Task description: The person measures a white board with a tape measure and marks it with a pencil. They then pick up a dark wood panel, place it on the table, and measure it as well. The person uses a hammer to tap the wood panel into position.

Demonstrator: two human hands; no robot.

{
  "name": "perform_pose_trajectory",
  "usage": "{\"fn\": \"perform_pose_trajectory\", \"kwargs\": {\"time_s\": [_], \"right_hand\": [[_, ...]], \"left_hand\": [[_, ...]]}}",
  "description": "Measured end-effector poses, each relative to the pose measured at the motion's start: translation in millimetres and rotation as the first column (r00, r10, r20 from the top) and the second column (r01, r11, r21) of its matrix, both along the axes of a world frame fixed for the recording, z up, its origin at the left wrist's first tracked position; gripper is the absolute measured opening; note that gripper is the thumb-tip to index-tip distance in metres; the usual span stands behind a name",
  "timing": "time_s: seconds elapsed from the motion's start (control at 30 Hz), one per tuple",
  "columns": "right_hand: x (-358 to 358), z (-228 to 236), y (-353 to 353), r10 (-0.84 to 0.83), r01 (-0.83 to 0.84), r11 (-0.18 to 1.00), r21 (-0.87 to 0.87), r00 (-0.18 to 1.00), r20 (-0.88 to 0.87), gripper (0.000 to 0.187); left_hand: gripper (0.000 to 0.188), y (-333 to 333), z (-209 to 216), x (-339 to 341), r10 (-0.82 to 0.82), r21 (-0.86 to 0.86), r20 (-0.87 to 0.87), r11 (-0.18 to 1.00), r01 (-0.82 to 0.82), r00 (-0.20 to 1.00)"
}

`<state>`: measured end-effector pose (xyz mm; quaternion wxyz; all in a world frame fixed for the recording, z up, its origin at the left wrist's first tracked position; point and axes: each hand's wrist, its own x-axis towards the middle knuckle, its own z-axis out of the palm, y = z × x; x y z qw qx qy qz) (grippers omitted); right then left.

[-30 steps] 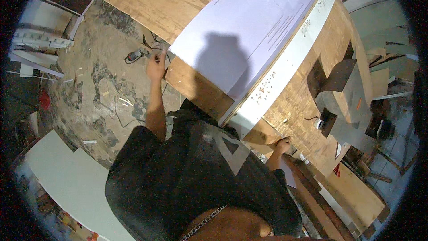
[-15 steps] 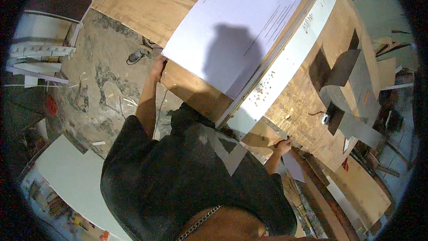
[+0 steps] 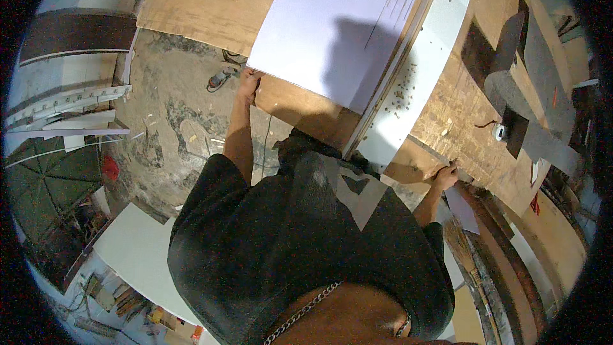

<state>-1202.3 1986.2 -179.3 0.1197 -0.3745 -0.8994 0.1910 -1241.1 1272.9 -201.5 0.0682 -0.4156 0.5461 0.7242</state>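
My left hand (image 3: 249, 85) is closed around the left edge of a brown wooden board (image 3: 300, 103), right at the near corner of a large white sheet (image 3: 306, 32) lying on it. The fingers beneath are hidden. Off to the right, my right hand (image 3: 446, 176) grips the near edge of a plywood panel (image 3: 447, 112), its fingers partly hidden. Between the two hands runs a long white strip (image 3: 418, 57) dotted with brown spots, beside a narrow raised edge. My shadow falls on the white sheet.
Dark grey curved offcuts (image 3: 506, 86) and a tape measure (image 3: 500, 132) lie on the plywood at right. A corded power tool (image 3: 218, 81) rests on the stained floor. A white panel (image 3: 131, 243) is at lower left, and a broom (image 3: 476, 275) at lower right.
The view has shifted, so the boards and both hands appear farther right. Each hand keeps its hold at about the same place on its board.
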Motion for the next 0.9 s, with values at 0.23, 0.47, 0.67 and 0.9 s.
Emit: {"fn": "perform_pose_trajectory", "kwargs": {"time_s": [0.23,0.47,0.67,0.9], "right_hand": [[-5.0,-6.4,4.1,-0.06,0.061,0.998,-0.002,0.993,0.099,0.059],[-14.9,-21.0,24.5,-0.195,0.154,0.972,0.18,0.951,0.239,0.083],[-29.7,-34.9,12.2,-0.413,0.389,0.909,0.152,0.89,0.192,0.072],[-18.9,-72.8,52.9,-0.451,0.349,0.852,0.39,0.868,0.208,0.075]], "left_hand": [[0.007,-22.3,-38.0,6.6,-0.046,0.09,-0.084,0.994,0.053,0.995],[0.009,-16.3,-29.5,13.8,0.126,0.212,-0.187,0.974,-0.085,0.974],[0.011,-7.0,-12.4,13.5,0.083,-0.01,-0.152,0.996,-0.086,0.985],[0.008,-9.2,0.0,2.1,-0.071,0.004,-0.153,0.997,0.073,0.986]]}}
